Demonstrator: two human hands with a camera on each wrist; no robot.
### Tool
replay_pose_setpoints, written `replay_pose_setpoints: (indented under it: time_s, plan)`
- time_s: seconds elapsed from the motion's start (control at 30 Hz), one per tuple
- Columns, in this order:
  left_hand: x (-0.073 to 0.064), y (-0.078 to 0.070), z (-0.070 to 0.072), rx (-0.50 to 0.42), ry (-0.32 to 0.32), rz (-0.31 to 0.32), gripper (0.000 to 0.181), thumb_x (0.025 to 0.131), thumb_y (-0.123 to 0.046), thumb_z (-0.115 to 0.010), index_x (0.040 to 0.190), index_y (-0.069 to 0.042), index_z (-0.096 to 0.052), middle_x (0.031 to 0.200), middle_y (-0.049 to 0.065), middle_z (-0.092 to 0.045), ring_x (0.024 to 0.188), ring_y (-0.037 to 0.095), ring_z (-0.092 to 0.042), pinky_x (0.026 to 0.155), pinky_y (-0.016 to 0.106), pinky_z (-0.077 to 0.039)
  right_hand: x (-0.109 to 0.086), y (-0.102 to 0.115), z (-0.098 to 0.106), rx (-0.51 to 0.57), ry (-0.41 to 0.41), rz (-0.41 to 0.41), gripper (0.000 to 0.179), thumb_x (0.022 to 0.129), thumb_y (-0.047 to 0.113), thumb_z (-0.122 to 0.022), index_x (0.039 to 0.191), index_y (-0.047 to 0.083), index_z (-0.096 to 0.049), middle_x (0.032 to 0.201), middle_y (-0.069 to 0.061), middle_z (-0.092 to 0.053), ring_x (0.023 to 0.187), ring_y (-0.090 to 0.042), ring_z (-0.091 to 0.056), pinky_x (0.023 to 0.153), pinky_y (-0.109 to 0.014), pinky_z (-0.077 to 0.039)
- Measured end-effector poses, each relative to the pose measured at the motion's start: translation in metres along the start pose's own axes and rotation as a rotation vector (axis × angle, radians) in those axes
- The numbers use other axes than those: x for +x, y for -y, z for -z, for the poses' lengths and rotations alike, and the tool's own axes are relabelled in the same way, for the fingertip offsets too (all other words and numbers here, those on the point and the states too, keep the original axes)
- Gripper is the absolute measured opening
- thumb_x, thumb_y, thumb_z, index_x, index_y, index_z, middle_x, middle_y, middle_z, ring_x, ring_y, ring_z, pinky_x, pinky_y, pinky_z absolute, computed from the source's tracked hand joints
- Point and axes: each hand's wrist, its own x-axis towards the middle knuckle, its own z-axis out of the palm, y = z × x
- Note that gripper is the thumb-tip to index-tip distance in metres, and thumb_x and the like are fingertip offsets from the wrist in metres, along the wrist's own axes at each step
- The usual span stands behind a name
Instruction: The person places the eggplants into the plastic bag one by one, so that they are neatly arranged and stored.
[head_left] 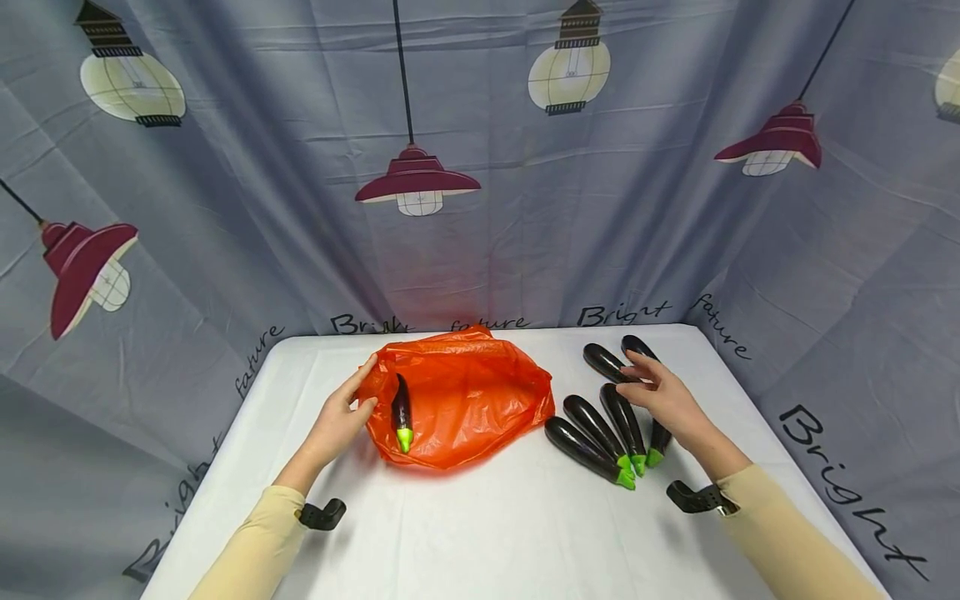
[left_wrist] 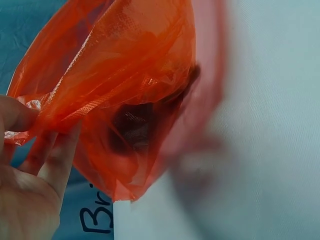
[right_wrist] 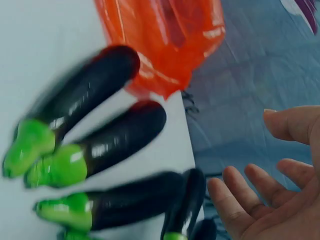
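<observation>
An orange plastic bag (head_left: 472, 387) lies on the table with its mouth toward me. One dark eggplant with a green stem (head_left: 402, 408) shows at the left of its mouth. My left hand (head_left: 337, 425) holds the bag's left rim; in the left wrist view the thumb and fingers pinch the thin plastic (left_wrist: 65, 107). To the right of the bag lie several eggplants (head_left: 585, 446), their stems mostly toward me. Over them hovers my right hand (head_left: 667, 404), fingers spread and holding nothing. The right wrist view shows that palm (right_wrist: 280, 210) bare, with eggplants (right_wrist: 80, 90) to its left.
A white-covered table (head_left: 465, 533) carries everything. Behind it and along both sides hangs a grey-blue curtain (head_left: 487, 250) printed with lamps and lettering. Each wrist wears a black camera mount (head_left: 322, 515).
</observation>
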Motion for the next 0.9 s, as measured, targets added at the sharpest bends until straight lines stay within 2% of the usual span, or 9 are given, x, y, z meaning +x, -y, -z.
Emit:
replay_pose_setpoints:
  time_s: [0.17,0.27,0.37,0.5,0.6,0.67,0.8,0.87,0.9]
  plan:
    - [-0.001,0.002,0.0,-0.068,-0.006,0.016,0.07,0.1,-0.001,-0.058,0.162,-0.022,-0.033,0.165,0.01,-0.031,0.141,0.041,-0.042,0.1,0.017,-0.042,-0.006,-0.011,0.014,0.005,-0.047,-0.028,0.083,0.102,0.024,-0.066,0.163,0.001,-0.015,0.155,-0.031,-0.036,0.131,-0.042,-0.048,0.087,-0.018,-0.052]
    - [-0.002,0.002,0.0,-0.094,-0.003,0.029,0.07,0.1,0.0,-0.057,0.162,-0.024,-0.033,0.166,0.009,-0.03,0.142,0.04,-0.041,0.098,0.014,-0.042,-0.011,-0.016,0.021,-0.038,-0.076,-0.048,0.082,0.102,0.027,-0.065,0.163,0.0,-0.017,0.154,-0.03,-0.038,0.132,-0.044,-0.047,0.084,-0.014,-0.048]
    - [-0.002,0.002,0.0,-0.092,-0.001,0.05,0.069,0.101,-0.001,-0.055,0.162,-0.027,-0.035,0.166,0.005,-0.029,0.146,0.036,-0.036,0.107,0.023,-0.04,-0.014,-0.021,0.026,-0.065,-0.1,-0.069,0.082,0.102,0.029,-0.065,0.162,0.0,-0.017,0.154,-0.03,-0.04,0.133,-0.044,-0.046,0.083,-0.012,-0.047]
    - [-0.002,0.002,0.0,-0.08,0.001,0.057,0.064,0.101,-0.001,-0.053,0.16,-0.024,-0.04,0.166,0.008,-0.029,0.152,0.034,-0.024,0.12,0.047,-0.025,-0.016,-0.027,0.03,-0.061,-0.109,-0.075,0.081,0.103,0.028,-0.064,0.162,-0.003,-0.017,0.151,-0.033,-0.04,0.131,-0.045,-0.048,0.083,-0.012,-0.049]
    - [-0.001,0.001,0.0,-0.072,0.001,0.059,0.06,0.101,0.0,-0.052,0.157,-0.021,-0.045,0.164,0.014,-0.032,0.153,0.037,-0.02,0.121,0.056,-0.02,-0.018,-0.03,0.032,-0.09,-0.114,-0.088,0.08,0.103,0.029,-0.063,0.161,-0.003,-0.018,0.15,-0.034,-0.041,0.129,-0.046,-0.049,0.087,-0.021,-0.051]
    - [-0.001,0.0,0.0,-0.07,-0.001,0.064,0.059,0.101,0.0,-0.052,0.156,-0.021,-0.047,0.162,0.016,-0.034,0.153,0.038,-0.02,0.121,0.057,-0.02,-0.019,-0.032,0.033,-0.107,-0.115,-0.101,0.08,0.103,0.029,-0.063,0.161,-0.003,-0.018,0.15,-0.035,-0.04,0.131,-0.048,-0.046,0.094,-0.034,-0.052]
    - [-0.001,0.0,0.0,-0.076,0.002,0.074,0.06,0.101,0.0,-0.052,0.156,-0.023,-0.047,0.162,0.014,-0.034,0.152,0.037,-0.021,0.121,0.055,-0.021,-0.021,-0.035,0.035,-0.117,-0.123,-0.131,0.081,0.102,0.028,-0.064,0.161,-0.003,-0.018,0.152,-0.036,-0.038,0.136,-0.053,-0.039,0.104,-0.059,-0.043]
    - [-0.001,0.001,0.001,-0.08,0.007,0.082,0.061,0.101,0.0,-0.052,0.157,-0.025,-0.045,0.163,0.013,-0.033,0.152,0.035,-0.023,0.12,0.054,-0.022,-0.022,-0.036,0.037,-0.114,-0.123,-0.138,0.081,0.102,0.026,-0.064,0.161,-0.003,-0.018,0.152,-0.036,-0.038,0.136,-0.054,-0.038,0.103,-0.058,-0.043]
    - [-0.001,0.001,0.001,-0.081,0.009,0.085,0.062,0.101,0.0,-0.052,0.157,-0.025,-0.045,0.163,0.012,-0.033,0.152,0.034,-0.023,0.12,0.053,-0.023,-0.022,-0.037,0.038,-0.115,-0.123,-0.14,0.08,0.102,0.026,-0.064,0.161,-0.004,-0.018,0.152,-0.036,-0.038,0.136,-0.053,-0.039,0.101,-0.053,-0.046]
